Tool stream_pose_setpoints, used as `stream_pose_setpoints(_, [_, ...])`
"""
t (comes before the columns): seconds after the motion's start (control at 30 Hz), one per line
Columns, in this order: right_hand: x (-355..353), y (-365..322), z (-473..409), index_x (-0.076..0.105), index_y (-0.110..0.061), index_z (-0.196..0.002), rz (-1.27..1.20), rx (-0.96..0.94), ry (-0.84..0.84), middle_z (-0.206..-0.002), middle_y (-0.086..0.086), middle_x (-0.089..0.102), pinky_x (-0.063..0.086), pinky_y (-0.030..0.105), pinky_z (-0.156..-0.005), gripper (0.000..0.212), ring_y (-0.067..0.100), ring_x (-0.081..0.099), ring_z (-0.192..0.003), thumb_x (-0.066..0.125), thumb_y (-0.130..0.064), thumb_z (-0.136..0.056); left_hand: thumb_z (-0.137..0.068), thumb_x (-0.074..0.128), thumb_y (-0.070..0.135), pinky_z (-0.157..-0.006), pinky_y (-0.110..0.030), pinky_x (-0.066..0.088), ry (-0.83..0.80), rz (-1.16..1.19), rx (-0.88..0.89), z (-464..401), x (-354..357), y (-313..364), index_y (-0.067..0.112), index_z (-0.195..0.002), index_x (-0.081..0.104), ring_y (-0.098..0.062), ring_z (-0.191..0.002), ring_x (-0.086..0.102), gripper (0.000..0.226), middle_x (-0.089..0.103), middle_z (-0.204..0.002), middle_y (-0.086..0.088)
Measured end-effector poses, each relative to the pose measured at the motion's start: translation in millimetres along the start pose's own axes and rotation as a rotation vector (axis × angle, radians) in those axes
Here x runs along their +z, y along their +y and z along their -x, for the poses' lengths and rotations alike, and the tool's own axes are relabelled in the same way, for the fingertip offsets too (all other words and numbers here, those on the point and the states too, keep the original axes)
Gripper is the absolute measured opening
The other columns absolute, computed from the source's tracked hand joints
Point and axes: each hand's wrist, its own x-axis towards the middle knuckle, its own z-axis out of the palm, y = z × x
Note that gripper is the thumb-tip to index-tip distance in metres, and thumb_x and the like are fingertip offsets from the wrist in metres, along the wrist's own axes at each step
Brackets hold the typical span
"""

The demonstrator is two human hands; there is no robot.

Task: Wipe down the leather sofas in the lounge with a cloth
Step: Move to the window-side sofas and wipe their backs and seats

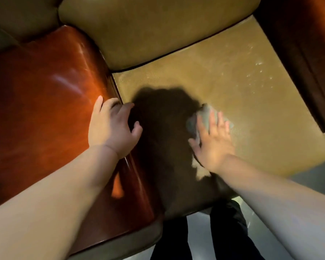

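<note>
A tan leather seat cushion (242,102) fills the middle and right of the head view. On it lies a grey cloth (204,117), pressed flat under my right hand (214,139), whose fingers are spread straight. Small white specks dot the cushion's far right part. My left hand (111,128) rests on the inner edge of the glossy reddish-brown leather armrest (45,109), fingers loosely curved over the gap beside the cushion, holding nothing. A dark shadow covers the cushion between my hands.
The tan back cushion (148,29) rises behind the seat. A second dark reddish-brown armrest (308,53) bounds the right side. Pale grey floor (199,241) and dark trouser legs (227,231) show below the seat's front edge.
</note>
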Motion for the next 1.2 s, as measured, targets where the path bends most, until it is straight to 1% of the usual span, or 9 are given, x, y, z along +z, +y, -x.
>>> stream_pose_setpoints(0.13, [-1.5,39.8,-1.6,0.007,-0.026,-0.166,0.208,-0.532,-0.107,-0.174,0.013,-0.006,-0.008,0.046,-0.128,0.082,0.038,-0.007,-0.161,0.034,-0.067,-0.100,-0.091,0.047,0.051,-0.127,-0.053,0.024,0.086,-0.165,0.059,-2.8,0.2,-2.1,0.019,-0.135,0.066,-0.030,-0.137,0.053,0.057,0.073,-0.121,-0.010])
stream_pose_setpoints(0.2, [-8.0,79.7,-16.1,0.015,-0.022,-0.167,0.200,-0.340,0.004,-0.172,0.022,0.011,-0.002,0.049,-0.128,0.080,0.043,0.004,-0.160,0.028,-0.063,-0.100,-0.089,0.047,0.051,-0.126,-0.053,0.026,0.114,-0.173,0.069,-6.2,3.9,-4.9,0.020,-0.132,0.069,-0.031,-0.134,0.055,0.057,0.073,-0.122,-0.013])
stream_pose_setpoints(0.37, [-15.0,96.5,-12.6,-0.006,-0.023,-0.168,-0.094,0.352,0.105,-0.173,0.021,-0.008,-0.005,0.056,-0.129,0.083,0.042,-0.011,-0.159,0.002,-0.066,-0.097,-0.091,0.045,0.049,-0.129,-0.057,0.012,0.092,-0.229,0.072,-5.4,7.4,-5.8,0.020,-0.132,0.067,-0.031,-0.139,0.050,0.055,0.072,-0.122,-0.010])
stream_pose_setpoints(0.5, [7.6,59.6,21.7,0.000,-0.030,-0.167,0.009,-0.149,-0.017,-0.174,0.013,-0.013,-0.005,0.053,-0.130,0.084,0.034,-0.026,-0.157,0.012,-0.071,-0.095,-0.092,0.034,0.055,-0.127,-0.064,-0.001,-0.080,-0.462,0.023,-5.1,6.0,20.1,0.022,-0.127,0.066,-0.034,-0.143,0.046,0.058,0.072,-0.122,-0.005])
stream_pose_setpoints(0.6, [3.4,107.0,19.7,-0.002,-0.036,-0.164,0.139,-0.451,-0.043,-0.175,0.003,-0.008,-0.002,0.049,-0.131,0.073,0.028,-0.022,-0.159,0.018,-0.067,-0.100,-0.094,0.047,0.054,-0.128,-0.062,0.003,-0.146,-0.263,-0.045,-10.3,23.1,60.8,0.022,-0.128,0.063,-0.035,-0.134,0.051,0.049,0.067,-0.124,-0.009])
stream_pose_setpoints(0.77, [-12.2,184.7,1.4,0.002,-0.025,-0.169,-0.175,0.384,0.184,-0.174,0.020,0.000,0.000,0.055,-0.130,0.082,0.039,-0.005,-0.160,0.003,-0.066,-0.097,-0.099,0.058,0.054,-0.129,-0.050,0.025,-0.198,0.139,0.020,-2.3,79.0,130.2,0.033,-0.160,0.035,-0.029,-0.157,0.025,0.068,0.030,-0.168,-0.007])
stream_pose_setpoints(0.83, [-4.0,164.6,9.4,-0.003,-0.025,-0.168,-0.220,0.473,0.179,-0.173,0.021,-0.004,-0.003,0.054,-0.129,0.083,0.040,-0.009,-0.160,0.003,-0.066,-0.096,-0.097,0.057,0.059,-0.129,-0.052,0.025,-0.193,0.168,-0.002,4.0,99.0,149.1,0.038,-0.161,0.027,-0.029,-0.161,0.014,0.073,0.015,-0.174,-0.003])
stream_pose_setpoints(1.03, [32.0,190.7,66.5,0.023,-0.031,-0.164,0.034,-0.382,0.110,-0.175,0.007,0.009,0.011,0.057,-0.128,0.071,0.035,0.000,-0.161,0.032,-0.063,-0.101,-0.096,0.049,0.066,-0.129,-0.064,0.010,-0.139,0.251,-0.168,18.9,141.9,189.3,0.035,-0.164,0.008,-0.030,-0.164,-0.007,0.086,-0.016,-0.176,-0.001])
stream_pose_setpoints(1.2, [22.1,256.7,56.9,0.019,-0.024,-0.167,-0.174,0.335,0.283,-0.173,0.018,0.013,0.006,0.056,-0.129,0.073,0.038,0.005,-0.160,0.016,-0.059,-0.103,-0.094,0.042,0.063,-0.124,-0.072,-0.004,-0.052,0.077,-0.189,20.6,158.2,195.1,0.029,-0.166,0.013,-0.033,-0.163,-0.013,0.085,-0.013,-0.176,-0.012])
